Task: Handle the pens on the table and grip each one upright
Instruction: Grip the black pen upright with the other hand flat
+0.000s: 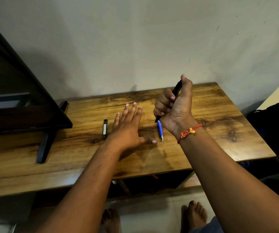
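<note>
My right hand [175,105] grips a black pen [176,89] in a fist, held nearly upright with its tip pointing down just above the wooden table [219,118]; the thumb presses on the pen's top end. A blue pen [160,130] lies flat on the table under that hand, its metal tip pointing toward me. My left hand [128,128] rests flat on the table with fingers spread, its thumb close to the blue pen. A short black stick-shaped object [104,131] with a white label lies just left of my left hand.
A dark monitor [9,91] on a black stand [44,145] takes up the table's left side. A plain wall rises right behind the table. A dark bag [276,125] sits off the right edge. My bare feet [194,214] stand on the tiled floor below.
</note>
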